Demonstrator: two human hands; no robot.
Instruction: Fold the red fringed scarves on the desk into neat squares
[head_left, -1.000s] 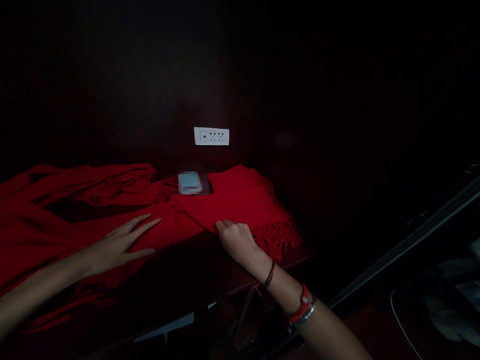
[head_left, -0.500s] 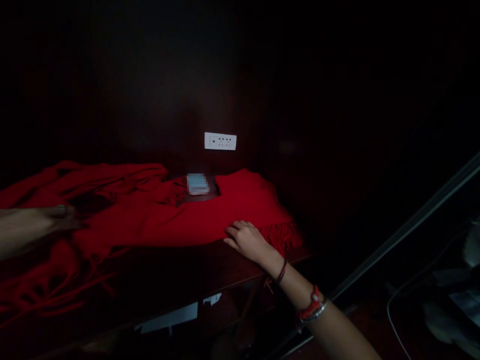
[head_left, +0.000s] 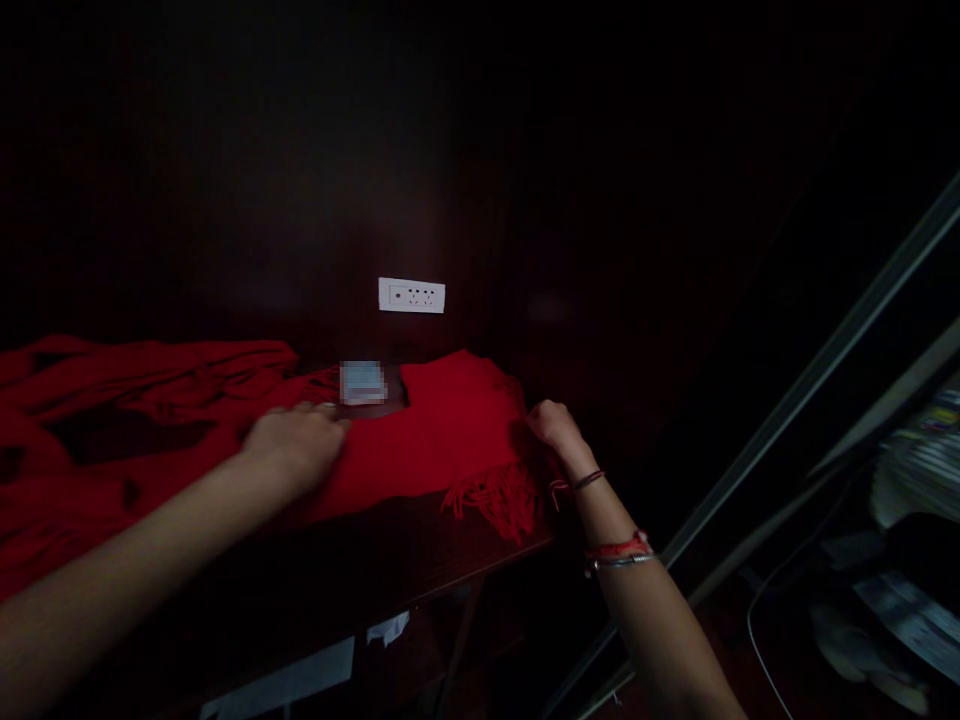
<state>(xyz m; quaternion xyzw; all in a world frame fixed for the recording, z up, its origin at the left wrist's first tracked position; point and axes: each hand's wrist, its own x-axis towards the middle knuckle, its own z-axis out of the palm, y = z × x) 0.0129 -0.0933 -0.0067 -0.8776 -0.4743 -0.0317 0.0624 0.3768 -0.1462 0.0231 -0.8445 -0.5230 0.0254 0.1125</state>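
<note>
Head view: blurry left fingers [head_left: 328,432]

Light running very dim, upper corners sinking to black. Wall [head_left: 300,210] showing faint sheen, weak glare spot at right. Socket [head_left: 412,296] reading brightest. Scarf [head_left: 450,425] glowing flat red, folds losing detail. Left hand [head_left: 296,445] blurring slightly. Bluish item [head_left: 363,382] breaking into pixel blocks.

"Where's there room to reach?"

"Along the front strip of the desk [head_left: 420,545], nearer than the red scarf [head_left: 442,420], and through the air before the back wall [head_left: 300,210]."

"And what's in the way?"

"Left grip [head_left: 296,445] over the scarf's middle, right grip [head_left: 556,428] at its fringed end, dark side wall [head_left: 570,300] beyond."
</note>
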